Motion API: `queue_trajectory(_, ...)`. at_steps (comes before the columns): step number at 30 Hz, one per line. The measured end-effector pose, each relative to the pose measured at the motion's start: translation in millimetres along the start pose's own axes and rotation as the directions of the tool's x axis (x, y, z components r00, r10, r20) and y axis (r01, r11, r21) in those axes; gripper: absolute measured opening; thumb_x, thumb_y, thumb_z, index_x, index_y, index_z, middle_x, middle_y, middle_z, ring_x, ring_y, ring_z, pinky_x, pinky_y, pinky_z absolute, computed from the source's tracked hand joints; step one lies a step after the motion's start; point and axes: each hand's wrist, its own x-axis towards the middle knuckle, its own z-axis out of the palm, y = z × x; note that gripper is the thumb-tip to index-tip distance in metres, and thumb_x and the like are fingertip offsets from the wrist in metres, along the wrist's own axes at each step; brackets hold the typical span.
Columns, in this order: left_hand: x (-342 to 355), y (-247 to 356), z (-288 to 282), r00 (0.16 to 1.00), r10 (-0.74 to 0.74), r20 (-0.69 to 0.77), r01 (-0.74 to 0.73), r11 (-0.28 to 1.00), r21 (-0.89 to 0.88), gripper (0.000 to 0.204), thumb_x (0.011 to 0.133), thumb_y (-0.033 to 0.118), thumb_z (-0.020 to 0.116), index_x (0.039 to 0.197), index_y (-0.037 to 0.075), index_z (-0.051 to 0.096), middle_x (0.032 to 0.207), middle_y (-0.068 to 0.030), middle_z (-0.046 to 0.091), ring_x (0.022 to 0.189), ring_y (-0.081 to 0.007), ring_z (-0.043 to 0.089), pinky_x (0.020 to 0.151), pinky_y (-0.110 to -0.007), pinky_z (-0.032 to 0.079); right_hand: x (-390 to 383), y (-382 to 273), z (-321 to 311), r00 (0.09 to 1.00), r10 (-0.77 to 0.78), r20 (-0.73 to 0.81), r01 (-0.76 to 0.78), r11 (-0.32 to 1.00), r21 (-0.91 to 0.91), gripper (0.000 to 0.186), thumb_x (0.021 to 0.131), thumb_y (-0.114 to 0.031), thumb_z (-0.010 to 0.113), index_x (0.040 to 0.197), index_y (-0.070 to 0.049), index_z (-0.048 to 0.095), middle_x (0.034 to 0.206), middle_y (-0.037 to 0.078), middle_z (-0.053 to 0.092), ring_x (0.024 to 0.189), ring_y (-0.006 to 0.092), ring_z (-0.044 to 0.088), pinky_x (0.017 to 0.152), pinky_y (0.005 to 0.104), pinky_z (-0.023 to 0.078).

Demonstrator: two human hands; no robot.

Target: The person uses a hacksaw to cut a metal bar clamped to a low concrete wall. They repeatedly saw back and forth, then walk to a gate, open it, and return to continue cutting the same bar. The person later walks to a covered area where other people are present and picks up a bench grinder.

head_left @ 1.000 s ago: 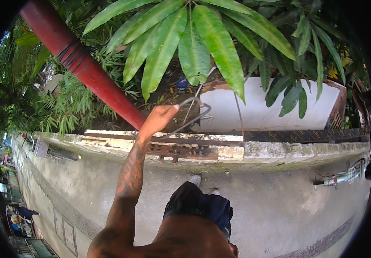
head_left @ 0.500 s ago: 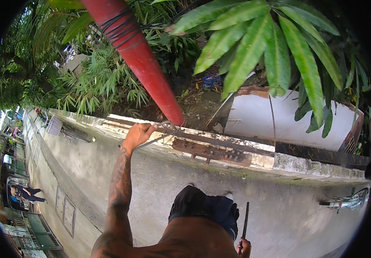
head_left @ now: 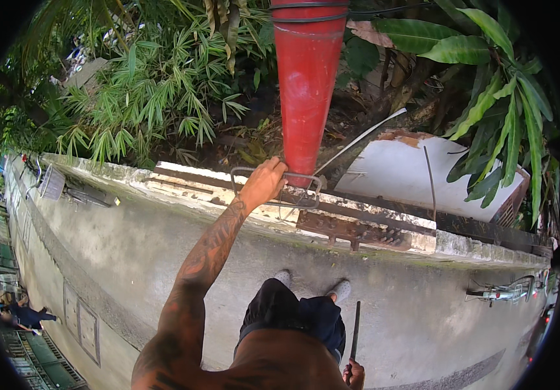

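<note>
My left hand (head_left: 264, 184) reaches out over the low wall, its fingers wrapped round a rectangular loop of bent steel rod (head_left: 314, 198). The loop sits on or just above the wall top, beside the foot of a thick red pole (head_left: 304, 91). Part of the loop is hidden behind the hand. Low at my right side, my right hand (head_left: 354, 375) grips a long, thin dark bar (head_left: 357, 330) that points up and forward. The bar's lower end is hidden by the hand.
The weathered wall (head_left: 462, 245) crosses in front, with a rusty studded plate (head_left: 358, 232) on it. Behind stand a white panel (head_left: 416, 172) and leafy plants (head_left: 143, 97). Bicycles lean at left (head_left: 56, 184) and right (head_left: 504, 292). A person (head_left: 26, 316) is far left on the concrete lane.
My view has turned, so the red pole now stands nearly upright near the middle. My left hand and the steel loop are closer against the pole's foot. The right hand still holds the bar.
</note>
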Motion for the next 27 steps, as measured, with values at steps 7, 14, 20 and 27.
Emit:
queue_trajectory(7, -18, -29, -7, 0.994, 0.021, -0.107, -0.013, 0.997, 0.075, 0.033, 0.082, 0.010, 0.077, 0.110, -0.001, 0.062, 0.112, -0.0157, 0.056, 0.108, -0.0357, 0.056, 0.092, -0.048, 0.047, -45, 122, 33, 0.993, 0.028, -0.113, -0.037, 0.996, -0.079, 0.042, 0.087, -0.042, 0.079, 0.072, -0.015, 0.050, 0.052, -0.002, 0.042, 0.042, 0.0119, 0.044, 0.041, 0.0296, 0.035)
queue_trajectory(14, -16, -17, -34, 0.985, 0.056, -0.162, -0.055, 0.998, 0.010, 0.038, 0.081, 0.018, 0.080, 0.113, 0.002, 0.065, 0.116, -0.0127, 0.057, 0.112, -0.0332, 0.055, 0.095, -0.046, 0.043, -101, 148, 50, 0.859, -0.315, -0.404, 0.290, 0.949, -0.123, 0.041, 0.088, -0.039, 0.078, 0.073, -0.014, 0.049, 0.053, -0.003, 0.041, 0.043, 0.0101, 0.042, 0.041, 0.0281, 0.034)
queue_trajectory(20, -65, -5, -39, 0.874, -0.075, -0.479, 0.022, 0.993, -0.115, 0.029, 0.088, 0.017, 0.074, 0.111, 0.001, 0.065, 0.114, -0.0150, 0.060, 0.108, -0.0361, 0.056, 0.093, -0.046, 0.043, -161, 76, 78, 0.452, -0.760, -0.467, 0.794, 0.581, -0.178, 0.039, 0.092, -0.034, 0.075, 0.075, -0.012, 0.047, 0.055, -0.003, 0.041, 0.046, 0.0077, 0.039, 0.042, 0.0258, 0.032)
queue_trajectory(27, -186, -22, 5, 0.736, -0.408, -0.541, 0.294, 0.912, -0.288, 0.018, 0.094, 0.014, 0.065, 0.106, 0.001, 0.064, 0.103, -0.0177, 0.062, 0.098, -0.0353, 0.061, 0.086, -0.044, 0.049, -365, -156, 167, -0.285, -0.956, 0.074, 0.819, -0.202, 0.538, 0.057, 0.094, -0.062, 0.061, 0.092, -0.007, 0.044, 0.059, 0.004, 0.045, 0.044, 0.0122, 0.042, 0.036, 0.0254, 0.036)
